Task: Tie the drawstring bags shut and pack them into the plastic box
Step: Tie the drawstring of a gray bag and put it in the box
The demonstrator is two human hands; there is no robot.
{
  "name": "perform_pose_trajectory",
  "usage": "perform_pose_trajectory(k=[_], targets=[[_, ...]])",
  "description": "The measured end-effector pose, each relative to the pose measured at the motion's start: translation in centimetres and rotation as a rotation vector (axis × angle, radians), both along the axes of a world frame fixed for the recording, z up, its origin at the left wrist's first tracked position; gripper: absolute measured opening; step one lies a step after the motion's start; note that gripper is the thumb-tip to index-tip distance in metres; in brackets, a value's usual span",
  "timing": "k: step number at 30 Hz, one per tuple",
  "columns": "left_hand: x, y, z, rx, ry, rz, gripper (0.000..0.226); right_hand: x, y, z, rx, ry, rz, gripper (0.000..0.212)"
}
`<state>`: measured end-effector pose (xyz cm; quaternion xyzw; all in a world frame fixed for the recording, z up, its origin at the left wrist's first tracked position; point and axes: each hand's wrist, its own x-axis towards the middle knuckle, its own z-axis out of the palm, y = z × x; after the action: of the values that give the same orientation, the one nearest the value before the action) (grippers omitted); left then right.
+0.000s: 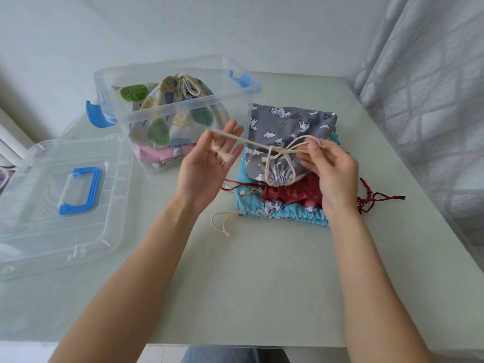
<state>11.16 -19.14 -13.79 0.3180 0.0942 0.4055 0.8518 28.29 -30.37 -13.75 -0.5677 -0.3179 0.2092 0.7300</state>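
Cotton cord: the cream drawstring (258, 145) is soft, light and a bit grippy, so I judge a knot in it will hold without much force; it is already wound round the gathered neck of the grey bag.
Grey bag: the grey unicorn-print bag (290, 127) lies on top of the pile on the table (262, 284), just right of the box; thin limp cloth, it looks nearly weightless and will sag wherever I lift it.
My left hand: my left hand (209, 163) is palm up with the fingers spread and nearly straight, and the cord's frayed end runs across them, draped rather than pinched as far as I can tell.
My right hand: my right hand (332, 163) pinches the loop of cord beside the knot between thumb and fingertips.
Where to hold: at the cinched neck, just under the knot, the only firm part; the body would bunch.
Waiting bags: a red bag (293, 195) and a blue bag (282, 213) lie beneath, mouths not yet knotted.
Plastic box: the clear plastic box (183, 111) already holds a tree-print bag (167, 127) over a pink one (162, 155); stiff walls, room left on top I think.
Lid: the lid (52, 200) lies off to the left.
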Motion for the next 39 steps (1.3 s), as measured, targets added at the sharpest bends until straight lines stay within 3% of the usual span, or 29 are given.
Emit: perform_pose_trajectory(k=[3, 5, 7, 9, 11, 13, 17, 21, 22, 25, 28, 30, 32, 35, 39], targets=[[-0.1, -0.3, -0.3, -0.075, -0.119, -0.037, 0.028, 0.3, -0.3, 0.3, -0.001, 0.140, 0.031, 0.013], [-0.2, -0.3, -0.4, -0.090, -0.069, -0.063, 0.021, 0.6, -0.6, 0.6, 0.033, 0.257, 0.064, 0.016], [-0.3, 0.1, -0.6, 0.103, 0.273, 0.019, 0.026, 0.8, -0.7, 0.9, 0.068, 0.375, 0.082, 0.019], [-0.1, 0.0, -1.1, 0.457, 0.693, 0.129, 0.030, 0.7, -0.6, 0.8, -0.002, 0.372, 0.066, 0.021], [0.3, -0.4, -1.5, 0.750, 0.936, 0.179, 0.028, 0.7, -0.5, 0.4, -0.125, 0.256, 0.036, 0.021], [0.2, -0.2, -1.7, 0.901, 1.077, 0.257, 0.022, 1.2, -0.8, 0.3, -0.179, 0.195, -0.011, 0.020], [-0.6, 1.3, -1.7, 0.823, 1.065, 0.410, 0.019, 2.6, -1.6, 0.2, -0.275, 0.126, 0.005, 0.016], [-0.6, 0.8, -2.1, 0.887, 1.095, 0.346, 0.020, 2.6, -1.6, -0.6, -0.506, -0.331, -0.080, 0.004], [-0.6, 0.9, -2.1, 0.886, 1.076, 0.387, 0.022, 2.5, -1.6, -0.6, -0.540, -0.434, -0.140, 0.010], [-0.9, 1.7, -2.2, 0.993, 1.164, 0.633, 0.023, 2.4, -2.0, 0.3, -0.437, -0.694, -0.272, 0.023], [-1.1, 1.7, -2.0, 1.219, 1.161, 0.814, 0.022, 1.6, -2.6, 1.4, -0.379, -0.883, -0.034, 0.006], [-1.0, 1.4, -1.7, 1.433, 1.052, 0.746, 0.019, 1.0, -2.7, 1.5, -0.485, -0.968, 0.158, 0.008], [-0.8, 0.9, -1.6, 1.563, 0.964, 0.510, 0.015, 0.8, -2.5, 1.0, -0.595, -1.071, 0.194, 0.008], [-0.2, 0.1, -2.5, 1.618, 1.001, 0.262, 0.016, 0.9, -2.2, 0.4, -0.688, -1.174, 0.178, 0.015], [0.2, -0.2, -3.5, 1.641, 1.063, 0.256, 0.013, 1.0, -2.2, 0.1, -0.733, -1.134, 0.223, 0.025]])
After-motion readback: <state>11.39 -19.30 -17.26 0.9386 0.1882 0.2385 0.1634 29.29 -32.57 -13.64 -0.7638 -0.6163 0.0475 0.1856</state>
